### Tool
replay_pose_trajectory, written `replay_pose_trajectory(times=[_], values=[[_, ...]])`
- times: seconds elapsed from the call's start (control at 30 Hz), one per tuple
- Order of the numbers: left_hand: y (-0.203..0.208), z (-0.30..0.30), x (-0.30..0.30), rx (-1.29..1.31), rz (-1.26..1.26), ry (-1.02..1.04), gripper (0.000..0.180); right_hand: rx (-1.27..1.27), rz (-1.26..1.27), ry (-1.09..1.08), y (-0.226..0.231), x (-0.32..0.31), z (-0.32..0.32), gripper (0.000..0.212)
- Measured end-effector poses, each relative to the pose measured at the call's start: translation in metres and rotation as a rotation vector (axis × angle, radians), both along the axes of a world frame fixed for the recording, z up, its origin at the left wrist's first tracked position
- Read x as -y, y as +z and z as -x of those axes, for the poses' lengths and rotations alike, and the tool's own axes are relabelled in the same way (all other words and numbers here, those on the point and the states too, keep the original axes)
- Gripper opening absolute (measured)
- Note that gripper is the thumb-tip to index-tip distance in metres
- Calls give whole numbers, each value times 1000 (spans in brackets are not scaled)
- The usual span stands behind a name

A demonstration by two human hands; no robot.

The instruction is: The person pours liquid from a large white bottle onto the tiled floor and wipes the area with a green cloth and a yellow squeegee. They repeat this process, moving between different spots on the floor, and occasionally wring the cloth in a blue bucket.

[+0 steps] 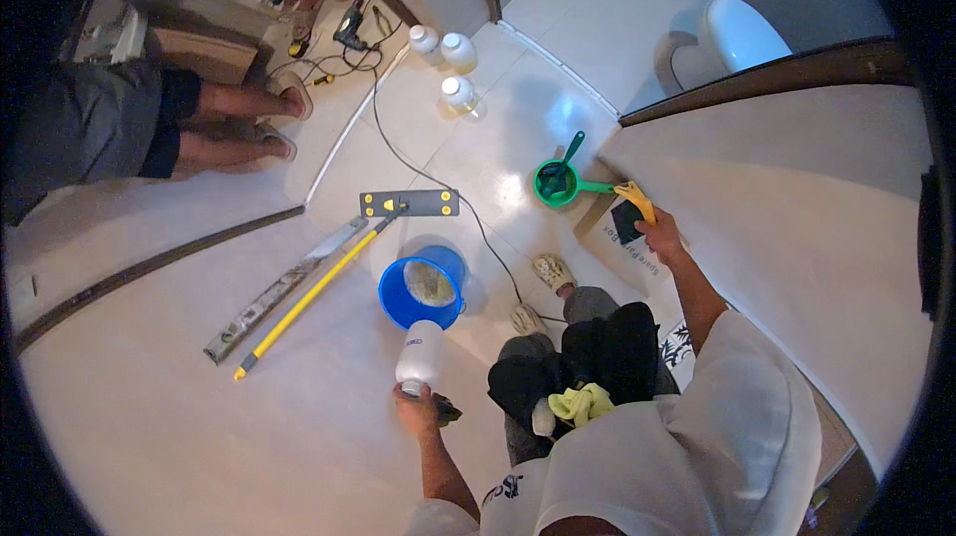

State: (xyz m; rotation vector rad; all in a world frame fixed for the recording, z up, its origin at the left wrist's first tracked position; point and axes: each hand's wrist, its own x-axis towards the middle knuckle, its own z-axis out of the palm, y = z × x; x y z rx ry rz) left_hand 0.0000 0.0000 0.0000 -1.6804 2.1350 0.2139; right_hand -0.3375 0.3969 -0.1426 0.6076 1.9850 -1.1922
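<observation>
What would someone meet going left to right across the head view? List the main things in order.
Grey metal bar → white bottle in the left hand → green dipper → right hand → toilet lid.

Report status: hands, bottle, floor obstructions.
Left hand gripping white bottle at capped end, near blue bucket. Right hand holding yellow-and-black item. Black cable crossing floor right of bucket.

You hold a white bottle (420, 352), narrow end toward you, base toward the blue bucket (399, 308). Your yellow-and-black tool (627, 221), also held, is well to the bucket's right.
</observation>
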Motion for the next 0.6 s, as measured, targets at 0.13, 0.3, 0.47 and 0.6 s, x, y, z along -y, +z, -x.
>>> replay_pose_trajectory(times=[0.13,0.3,0.47,0.6], values=[[11,39,-15,-31,-54,-79,53,-82,9,89,-7,-34,7,29],[-39,120,21,-81,-11,-292,53,-110,-22,541,-85,-3,38,41],[-90,165,39,-78,-123,-407,57,-144,-200,1064,-179,18,17,48],[-141,179,36,-125,-161,-477,54,-158,-408,1114,-262,18,23,45]])
